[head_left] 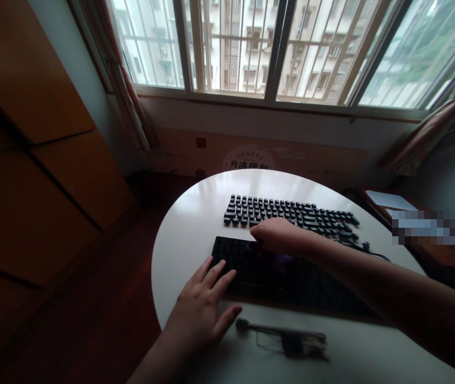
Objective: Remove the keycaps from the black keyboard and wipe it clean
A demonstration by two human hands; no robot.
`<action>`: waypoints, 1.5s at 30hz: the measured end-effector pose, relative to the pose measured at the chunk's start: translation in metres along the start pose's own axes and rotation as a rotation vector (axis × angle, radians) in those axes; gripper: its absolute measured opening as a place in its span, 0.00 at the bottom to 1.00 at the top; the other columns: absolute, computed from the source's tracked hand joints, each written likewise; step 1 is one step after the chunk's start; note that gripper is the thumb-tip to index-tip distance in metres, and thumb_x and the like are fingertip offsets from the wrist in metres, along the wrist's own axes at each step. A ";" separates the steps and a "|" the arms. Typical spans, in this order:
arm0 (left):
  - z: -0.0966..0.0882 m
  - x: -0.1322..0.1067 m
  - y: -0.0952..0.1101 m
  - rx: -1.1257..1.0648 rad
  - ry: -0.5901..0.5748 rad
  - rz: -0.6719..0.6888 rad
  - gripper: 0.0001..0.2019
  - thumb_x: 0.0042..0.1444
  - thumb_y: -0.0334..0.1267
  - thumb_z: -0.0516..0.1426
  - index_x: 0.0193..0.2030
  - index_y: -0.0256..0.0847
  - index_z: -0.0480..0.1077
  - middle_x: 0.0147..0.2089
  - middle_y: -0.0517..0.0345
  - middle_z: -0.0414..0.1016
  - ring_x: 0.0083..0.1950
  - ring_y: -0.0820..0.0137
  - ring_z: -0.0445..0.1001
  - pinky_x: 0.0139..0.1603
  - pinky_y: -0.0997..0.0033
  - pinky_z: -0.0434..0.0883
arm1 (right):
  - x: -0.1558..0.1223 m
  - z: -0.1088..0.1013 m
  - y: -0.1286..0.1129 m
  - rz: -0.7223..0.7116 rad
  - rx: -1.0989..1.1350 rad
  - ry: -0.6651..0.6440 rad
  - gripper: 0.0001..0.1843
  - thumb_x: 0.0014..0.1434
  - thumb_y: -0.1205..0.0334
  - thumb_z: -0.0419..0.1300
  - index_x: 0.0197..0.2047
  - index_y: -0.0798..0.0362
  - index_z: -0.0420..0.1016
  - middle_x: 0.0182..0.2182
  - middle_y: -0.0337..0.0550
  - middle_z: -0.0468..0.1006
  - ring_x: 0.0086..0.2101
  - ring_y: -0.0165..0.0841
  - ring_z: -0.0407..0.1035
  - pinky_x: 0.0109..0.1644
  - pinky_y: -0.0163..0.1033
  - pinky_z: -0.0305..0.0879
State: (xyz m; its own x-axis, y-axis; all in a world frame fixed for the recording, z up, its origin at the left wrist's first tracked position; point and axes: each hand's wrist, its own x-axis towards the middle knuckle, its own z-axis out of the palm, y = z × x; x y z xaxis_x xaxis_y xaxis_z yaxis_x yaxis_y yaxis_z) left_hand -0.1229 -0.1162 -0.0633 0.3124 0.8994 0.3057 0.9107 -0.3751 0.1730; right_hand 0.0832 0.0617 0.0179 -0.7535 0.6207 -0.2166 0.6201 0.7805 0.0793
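Observation:
A black keyboard base [243, 280] lies across the white round table, its top looking dark and without raised keycaps. My left hand [201, 304] rests at its left end with fingers spread, fingertips on the edge. Over the base's back edge, my right hand [277, 234] is closed with the fingers curled under. Whatever it holds, if anything, is hidden. A dim purple patch [279, 260] shows below the right hand; I cannot tell what it is. Just behind, loose black keycaps [269, 207] stand in keyboard-like rows, partly covered by my right hand and forearm.
Near the front lie a thin-handled brush [242, 324], a bent wire tool [265, 345] and a small black piece [292, 345]. A black cable [371, 252] lies to the right. Beyond the white table [183, 229] are a barred window, curtains and a side desk with papers [391, 200].

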 end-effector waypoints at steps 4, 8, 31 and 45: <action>0.001 0.000 -0.001 0.003 0.005 0.004 0.28 0.64 0.57 0.54 0.66 0.46 0.67 0.68 0.50 0.66 0.70 0.44 0.59 0.63 0.40 0.69 | -0.039 0.015 0.030 0.114 0.000 -0.030 0.05 0.57 0.66 0.58 0.36 0.52 0.75 0.34 0.46 0.80 0.35 0.39 0.74 0.32 0.34 0.52; 0.003 0.000 -0.003 0.021 0.014 0.004 0.28 0.64 0.57 0.54 0.66 0.47 0.67 0.68 0.50 0.66 0.70 0.45 0.59 0.64 0.41 0.68 | -0.074 0.026 0.057 0.197 0.014 -0.054 0.03 0.57 0.67 0.58 0.34 0.52 0.74 0.33 0.44 0.79 0.34 0.37 0.73 0.32 0.34 0.50; 0.008 0.000 -0.011 0.067 0.056 0.057 0.27 0.65 0.54 0.54 0.68 0.48 0.65 0.69 0.51 0.66 0.70 0.46 0.60 0.60 0.42 0.72 | -0.112 0.018 0.068 0.131 0.486 0.069 0.11 0.64 0.53 0.60 0.41 0.50 0.80 0.32 0.39 0.80 0.32 0.32 0.72 0.38 0.34 0.60; 0.009 0.000 -0.009 0.016 0.054 0.019 0.26 0.64 0.52 0.55 0.66 0.49 0.67 0.68 0.51 0.66 0.70 0.46 0.60 0.63 0.43 0.70 | -0.045 0.032 0.048 0.063 0.617 0.086 0.28 0.50 0.73 0.61 0.55 0.52 0.76 0.45 0.44 0.78 0.43 0.35 0.72 0.47 0.35 0.65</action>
State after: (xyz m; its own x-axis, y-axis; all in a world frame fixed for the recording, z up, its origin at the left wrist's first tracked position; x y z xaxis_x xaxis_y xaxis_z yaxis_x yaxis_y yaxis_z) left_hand -0.1282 -0.1111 -0.0737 0.3153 0.8784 0.3592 0.9089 -0.3884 0.1519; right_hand 0.1542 0.0692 0.0001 -0.7106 0.6876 -0.1491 0.6564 0.5716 -0.4923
